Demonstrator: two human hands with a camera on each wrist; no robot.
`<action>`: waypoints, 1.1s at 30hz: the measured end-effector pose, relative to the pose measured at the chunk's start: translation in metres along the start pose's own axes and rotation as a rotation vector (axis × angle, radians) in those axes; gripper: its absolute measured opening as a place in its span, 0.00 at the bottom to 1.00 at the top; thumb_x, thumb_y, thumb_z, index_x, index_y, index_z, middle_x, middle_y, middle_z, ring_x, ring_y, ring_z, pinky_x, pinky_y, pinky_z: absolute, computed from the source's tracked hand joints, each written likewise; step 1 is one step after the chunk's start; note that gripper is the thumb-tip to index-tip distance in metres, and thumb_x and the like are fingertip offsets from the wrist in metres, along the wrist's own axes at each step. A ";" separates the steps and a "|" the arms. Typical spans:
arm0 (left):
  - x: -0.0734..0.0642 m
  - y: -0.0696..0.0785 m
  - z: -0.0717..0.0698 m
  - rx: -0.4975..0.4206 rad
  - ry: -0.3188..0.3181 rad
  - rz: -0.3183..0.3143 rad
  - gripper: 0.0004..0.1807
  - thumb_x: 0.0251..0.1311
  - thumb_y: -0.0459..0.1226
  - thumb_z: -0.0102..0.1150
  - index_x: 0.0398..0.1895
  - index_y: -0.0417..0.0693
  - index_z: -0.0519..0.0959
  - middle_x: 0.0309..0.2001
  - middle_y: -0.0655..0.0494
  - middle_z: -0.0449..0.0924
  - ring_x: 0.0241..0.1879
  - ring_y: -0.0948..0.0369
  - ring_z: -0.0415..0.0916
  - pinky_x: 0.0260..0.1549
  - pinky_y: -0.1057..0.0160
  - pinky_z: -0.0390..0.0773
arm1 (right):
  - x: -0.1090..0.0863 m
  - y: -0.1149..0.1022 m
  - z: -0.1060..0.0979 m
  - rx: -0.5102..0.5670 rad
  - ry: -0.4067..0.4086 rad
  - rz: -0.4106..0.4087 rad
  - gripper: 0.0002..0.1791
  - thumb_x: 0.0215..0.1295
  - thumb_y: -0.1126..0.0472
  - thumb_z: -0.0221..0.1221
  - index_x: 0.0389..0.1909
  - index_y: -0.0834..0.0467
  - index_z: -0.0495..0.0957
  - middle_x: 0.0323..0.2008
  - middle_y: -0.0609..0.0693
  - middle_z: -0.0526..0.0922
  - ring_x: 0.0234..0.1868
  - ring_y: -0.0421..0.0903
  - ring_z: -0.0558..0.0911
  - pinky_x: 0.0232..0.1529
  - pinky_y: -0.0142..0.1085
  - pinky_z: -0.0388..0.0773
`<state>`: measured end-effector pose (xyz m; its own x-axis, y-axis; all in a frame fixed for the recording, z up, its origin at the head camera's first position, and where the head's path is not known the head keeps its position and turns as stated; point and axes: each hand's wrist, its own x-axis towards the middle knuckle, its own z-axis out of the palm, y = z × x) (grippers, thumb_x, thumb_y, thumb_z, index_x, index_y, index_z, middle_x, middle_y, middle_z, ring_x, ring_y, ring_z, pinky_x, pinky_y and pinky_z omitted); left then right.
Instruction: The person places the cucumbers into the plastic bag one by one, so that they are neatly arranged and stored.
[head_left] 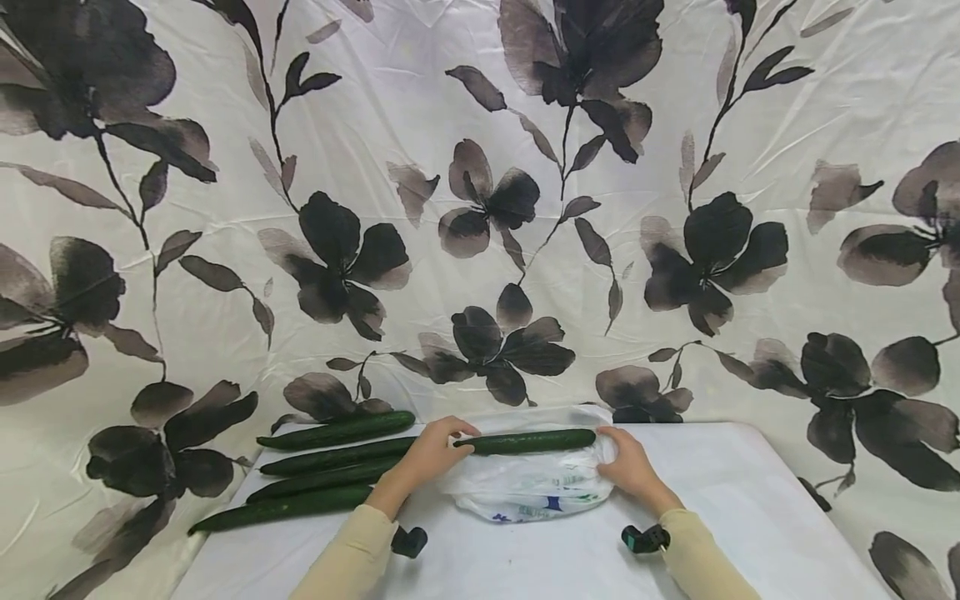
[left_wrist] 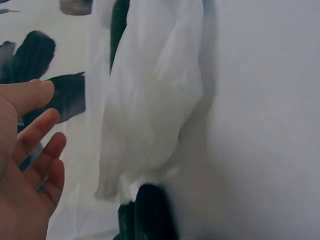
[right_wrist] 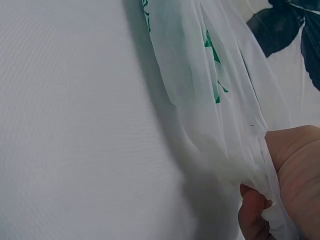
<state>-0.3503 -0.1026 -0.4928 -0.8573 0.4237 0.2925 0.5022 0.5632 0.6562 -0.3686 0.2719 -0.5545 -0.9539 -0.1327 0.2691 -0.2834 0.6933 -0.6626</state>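
Observation:
A long green cucumber (head_left: 528,442) lies lengthwise along the back of a thin white plastic bag (head_left: 517,492) with blue and green print. My left hand (head_left: 433,454) is at the cucumber's left end. In the left wrist view that hand (left_wrist: 30,155) has loose, spread fingers with nothing between them, beside the bag (left_wrist: 150,90); a strip of cucumber (left_wrist: 119,25) shows behind the plastic. At the bag's right side, my right hand (head_left: 633,468) pinches its edge, with the bag (right_wrist: 200,100) gathered at thumb and fingers in the right wrist view.
Several more cucumbers (head_left: 292,508) lie side by side on the left of the white table (head_left: 525,567), partly behind my left forearm. A floral cloth (head_left: 480,275) hangs behind the table. Each wrist bears a small black device (head_left: 408,542).

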 end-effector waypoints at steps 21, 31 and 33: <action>-0.140 -0.021 -0.053 0.057 0.039 -0.228 0.12 0.63 0.37 0.63 0.49 0.51 0.82 0.47 0.59 0.79 0.46 0.53 0.76 0.43 0.50 0.77 | 0.002 -0.018 -0.010 -0.017 0.013 -0.047 0.26 0.50 0.74 0.61 0.55 0.65 0.77 0.55 0.66 0.76 0.61 0.67 0.69 0.60 0.61 0.63; -0.180 -0.038 -0.049 0.030 0.079 -0.392 0.19 0.58 0.38 0.67 0.54 0.51 0.80 0.51 0.52 0.76 0.42 0.56 0.75 0.37 0.54 0.76 | -0.004 -0.008 -0.010 0.078 0.059 -0.019 0.28 0.50 0.75 0.60 0.57 0.65 0.76 0.57 0.65 0.75 0.63 0.66 0.68 0.62 0.60 0.61; -0.183 -0.039 -0.048 0.024 0.097 -0.419 0.23 0.56 0.38 0.69 0.56 0.52 0.79 0.52 0.50 0.75 0.42 0.55 0.75 0.36 0.54 0.77 | -0.005 -0.007 -0.009 0.107 0.056 -0.005 0.29 0.52 0.75 0.60 0.59 0.64 0.75 0.58 0.66 0.74 0.63 0.67 0.67 0.62 0.60 0.61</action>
<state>-0.2186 -0.2367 -0.5384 -0.9939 0.0867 0.0686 0.1096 0.6893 0.7162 -0.3607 0.2740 -0.5448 -0.9464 -0.0935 0.3093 -0.2995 0.6127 -0.7313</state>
